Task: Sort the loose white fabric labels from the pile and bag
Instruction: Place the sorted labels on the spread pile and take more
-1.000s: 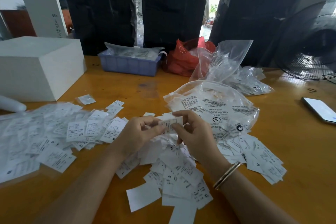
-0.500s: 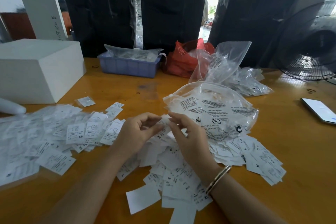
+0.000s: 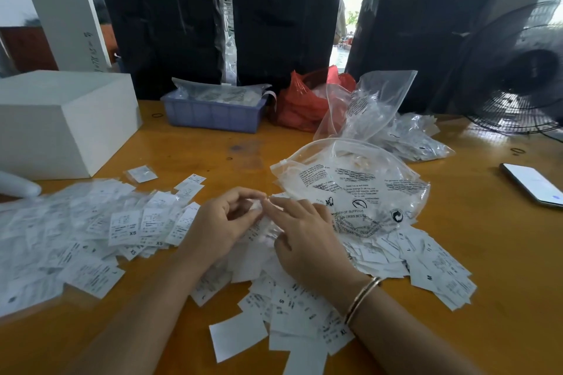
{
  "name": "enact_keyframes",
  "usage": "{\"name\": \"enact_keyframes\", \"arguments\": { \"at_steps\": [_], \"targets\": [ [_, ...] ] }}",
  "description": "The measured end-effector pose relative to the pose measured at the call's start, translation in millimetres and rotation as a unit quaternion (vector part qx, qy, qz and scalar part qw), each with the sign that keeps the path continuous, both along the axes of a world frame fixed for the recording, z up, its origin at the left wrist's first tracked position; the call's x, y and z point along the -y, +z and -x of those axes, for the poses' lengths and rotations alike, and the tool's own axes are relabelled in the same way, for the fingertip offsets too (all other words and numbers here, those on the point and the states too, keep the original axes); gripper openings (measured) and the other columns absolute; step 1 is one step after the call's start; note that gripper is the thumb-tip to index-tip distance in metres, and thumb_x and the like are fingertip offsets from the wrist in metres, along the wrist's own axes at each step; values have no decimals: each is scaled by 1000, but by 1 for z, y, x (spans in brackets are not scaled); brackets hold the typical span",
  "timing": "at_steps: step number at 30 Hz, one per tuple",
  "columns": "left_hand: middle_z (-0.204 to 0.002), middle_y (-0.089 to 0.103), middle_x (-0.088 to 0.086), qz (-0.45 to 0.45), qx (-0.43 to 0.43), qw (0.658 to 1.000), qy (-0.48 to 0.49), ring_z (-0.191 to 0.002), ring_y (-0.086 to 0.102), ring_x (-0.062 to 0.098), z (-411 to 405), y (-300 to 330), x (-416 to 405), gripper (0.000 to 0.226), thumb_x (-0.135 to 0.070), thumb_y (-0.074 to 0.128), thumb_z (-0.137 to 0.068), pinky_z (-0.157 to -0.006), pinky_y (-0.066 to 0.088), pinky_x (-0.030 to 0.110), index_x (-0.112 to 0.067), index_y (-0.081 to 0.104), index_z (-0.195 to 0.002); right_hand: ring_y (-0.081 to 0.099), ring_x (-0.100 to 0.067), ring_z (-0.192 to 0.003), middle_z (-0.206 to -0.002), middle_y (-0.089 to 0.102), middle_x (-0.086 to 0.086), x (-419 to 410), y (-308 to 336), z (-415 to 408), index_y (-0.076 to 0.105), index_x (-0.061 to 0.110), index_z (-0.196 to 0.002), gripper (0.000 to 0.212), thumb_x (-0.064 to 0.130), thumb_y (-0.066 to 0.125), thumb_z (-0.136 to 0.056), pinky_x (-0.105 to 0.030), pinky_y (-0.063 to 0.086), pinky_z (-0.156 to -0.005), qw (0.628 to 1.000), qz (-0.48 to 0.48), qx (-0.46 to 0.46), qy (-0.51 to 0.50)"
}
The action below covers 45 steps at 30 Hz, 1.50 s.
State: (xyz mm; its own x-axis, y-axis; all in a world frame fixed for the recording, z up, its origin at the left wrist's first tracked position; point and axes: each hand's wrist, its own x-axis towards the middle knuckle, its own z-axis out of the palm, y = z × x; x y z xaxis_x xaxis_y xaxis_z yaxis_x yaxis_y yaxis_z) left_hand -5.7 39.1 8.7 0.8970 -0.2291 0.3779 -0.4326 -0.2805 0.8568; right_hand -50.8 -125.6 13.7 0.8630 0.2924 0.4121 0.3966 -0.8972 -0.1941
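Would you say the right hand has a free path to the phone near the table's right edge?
Probably yes: the right hand has only bare tabletop between the label pile and the phone.

The left hand's [image 3: 219, 222] fingers [image 3: 240, 195] curl over something small and white; what it is, and whether they grip it, is blurred. The right hand [image 3: 307, 237] hides the labels [image 3: 292, 307] beneath it. Print on the spread-out labels at left [image 3: 61, 228] is too smeared to read. The fan [image 3: 518, 79] and phone [image 3: 531, 184] are cut off at the right edge.
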Motion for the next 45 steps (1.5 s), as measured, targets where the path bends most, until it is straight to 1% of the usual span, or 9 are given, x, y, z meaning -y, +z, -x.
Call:
{"name": "enact_keyframes", "arguments": {
  "at_steps": [5, 7, 11, 14, 21, 27, 34, 40, 45],
  "targets": [
    [-95, 58, -24, -20, 44, 986, 160, -78, 58, -8, -8, 6, -11, 38, -38, 63, -82, -56, 47, 11, -33, 55, -118, 52, -14, -108, -118, 62, 1, 26, 26, -27, 61, 16, -122, 36, 6, 52, -89, -29, 38, -98, 970, -208, 111, -54],
    [-102, 60, -13, -25, 54, 971, 230, -71, 55, -1, -13, 5, -20, 42, -25, 65, -87, -54, 40, 12, -25, 52, -128, 53, -16, -97, -109, 63, -4, 43, 37, -48, 66, 11, -111, 30, 1, 50, -87, -34, 45, -90, 954, -248, 126, -110],
    [-115, 62, 8, -89, 38, 943, 320, -92, 62, 25, -18, 0, -33, 47, -11, 63, -89, -67, 47, 27, -16, 48, -133, 52, -27, -114, -124, 58, -11, 84, 35, -87, 61, 8, -118, 33, 8, 47, -88, -40, 43, -98, 961, -115, -45, -246],
    [-114, 63, 9, -175, 29, 919, 354, -95, 62, 28, -20, -4, -34, 48, -9, 65, -87, -73, 49, 37, -14, 48, -132, 52, -31, -103, -113, 60, -15, 95, 25, -95, 57, 7, -90, 21, 25, 49, -92, -35, 40, -82, 944, 29, -165, -286],
    [-125, 58, 10, -348, 26, 848, 398, -114, 50, 30, -19, -7, -36, 47, -13, 68, -84, -85, 42, 43, -18, 53, -129, 55, -26, -85, -94, 66, -8, 90, 14, -96, 65, 12, -87, 17, 24, 53, -90, -34, 42, -77, 947, 30, -99, -303],
    [-114, 63, 9, -315, 142, 891, 294, -108, 53, 31, -16, -3, -23, 32, -9, 67, -83, -83, 43, 43, -15, 65, -115, 57, -26, -91, -96, 65, -8, 96, 23, -98, 67, 11, -94, 21, 29, 58, -88, -31, 39, -78, 918, -104, -199, -326],
    [-113, 64, -1, -290, 168, 925, 180, -111, 51, 23, -10, -5, -8, 29, -9, 65, -86, -90, 39, 36, -17, 66, -113, 48, -24, -71, -60, 44, -5, 98, 37, -95, 43, 7, -56, 33, 10, 59, -85, -27, 38, -63, 919, -144, -235, -281],
    [-112, 64, -6, -286, 169, 931, 154, -113, 49, 18, -11, -6, -8, 26, -14, 63, -89, -92, 35, 32, -20, 66, -114, 53, -21, -71, -80, 60, -11, 104, 41, -94, 68, -6, -94, 21, 12, 64, -85, -29, 46, -73, 910, -247, -221, -248],
    [-108, 64, -7, -281, 170, 934, 139, -110, 51, 19, -12, -8, -8, 26, -12, 64, -88, -92, 38, 35, -21, 67, -112, 54, -15, -66, -88, 70, -11, 110, 37, -94, 65, 8, -77, 10, 14, 68, -85, -25, 46, -65, 845, -454, -161, -232]
  ]
}}
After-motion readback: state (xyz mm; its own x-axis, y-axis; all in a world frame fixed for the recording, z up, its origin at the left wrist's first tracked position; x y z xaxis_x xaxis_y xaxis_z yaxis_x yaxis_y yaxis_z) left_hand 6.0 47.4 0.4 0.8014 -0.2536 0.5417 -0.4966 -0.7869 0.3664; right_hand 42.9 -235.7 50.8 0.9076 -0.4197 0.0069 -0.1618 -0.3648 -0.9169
